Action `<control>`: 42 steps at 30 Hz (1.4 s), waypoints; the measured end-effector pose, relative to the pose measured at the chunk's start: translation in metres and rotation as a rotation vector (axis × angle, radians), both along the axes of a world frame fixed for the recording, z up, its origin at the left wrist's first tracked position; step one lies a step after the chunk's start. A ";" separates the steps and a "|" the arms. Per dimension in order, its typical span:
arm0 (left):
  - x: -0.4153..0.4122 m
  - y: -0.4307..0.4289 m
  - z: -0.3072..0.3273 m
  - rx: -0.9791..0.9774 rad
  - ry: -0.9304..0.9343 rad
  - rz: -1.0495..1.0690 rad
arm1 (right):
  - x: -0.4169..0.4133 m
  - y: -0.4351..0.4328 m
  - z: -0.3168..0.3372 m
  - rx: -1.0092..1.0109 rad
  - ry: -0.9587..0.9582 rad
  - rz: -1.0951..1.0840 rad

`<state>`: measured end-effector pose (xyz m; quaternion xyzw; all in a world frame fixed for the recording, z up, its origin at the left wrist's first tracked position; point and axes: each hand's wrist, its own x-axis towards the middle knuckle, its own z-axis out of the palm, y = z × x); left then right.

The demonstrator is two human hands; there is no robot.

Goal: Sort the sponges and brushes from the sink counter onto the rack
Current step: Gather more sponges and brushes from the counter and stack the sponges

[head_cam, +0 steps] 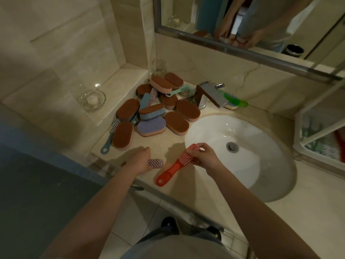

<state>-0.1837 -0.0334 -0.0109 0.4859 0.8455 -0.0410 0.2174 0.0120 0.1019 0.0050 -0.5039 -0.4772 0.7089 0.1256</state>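
Our right hand (202,157) pinches the bristle end of a red brush (174,166), handle resting at the counter's (186,195) front edge beside the sink (240,157). Our left hand (139,161) closes on a pink brush (155,163). Sponges (149,113) crowd the back left corner. We judge pickup underway; next, carrying both to the rack, unseen here.

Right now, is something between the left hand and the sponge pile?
Nothing visible. The left hand, holding a pink brush, has only bare counter between it and the sponge pile. The rack is not in view.
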 end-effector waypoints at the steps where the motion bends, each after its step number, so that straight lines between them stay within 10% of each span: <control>1: 0.000 0.000 0.001 0.001 -0.013 0.002 | 0.001 0.002 0.002 -0.003 0.021 -0.025; 14: 0.012 0.009 0.012 -0.124 -0.227 0.030 | 0.014 0.012 0.029 0.002 0.121 -0.185; 22: 0.034 0.049 0.072 0.492 -0.818 0.475 | 0.010 0.023 0.058 0.112 0.068 -0.136; 42: 0.190 0.170 0.116 0.519 -1.288 0.419 | 0.154 0.043 0.091 0.263 -0.031 -0.210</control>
